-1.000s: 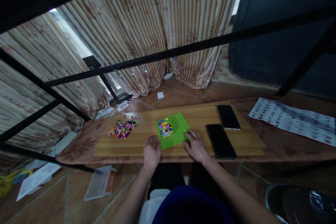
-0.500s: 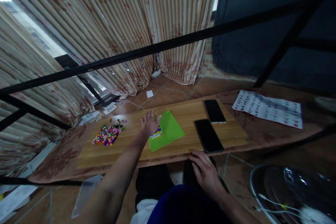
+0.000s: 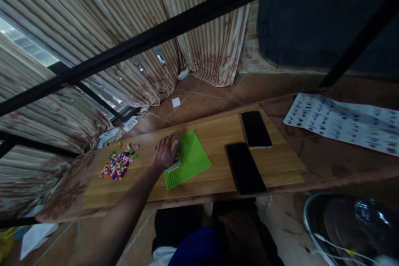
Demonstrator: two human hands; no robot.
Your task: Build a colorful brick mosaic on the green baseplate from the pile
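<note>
My left hand [image 3: 165, 153] lies over the left edge of a green studded baseplate [image 3: 193, 156]. Its fingers are stretched out and the thumb stands apart, touching or just above a small build of blue, yellow and white bricks [image 3: 175, 165] on the plate. The hand covers part of this build. My right hand [image 3: 238, 220] is low over my lap, in deep shadow, and its fingers cannot be made out. A loose pile of small multicoloured bricks [image 3: 115, 166] lies to the left of my left hand.
Two dark phones [image 3: 245, 168] lie on the right of the wooden board [image 3: 215, 183]. A printed sheet [image 3: 339, 120] rests on the cloth farther right. A black metal bar [image 3: 174, 29] crosses beyond the board. A round stool [image 3: 324, 224] with a cable stands at the lower right.
The view has shifted. My left hand stays by the brick build, its fingers closer together. My right hand has drawn back from the board's front edge into the shadow over my lap.
</note>
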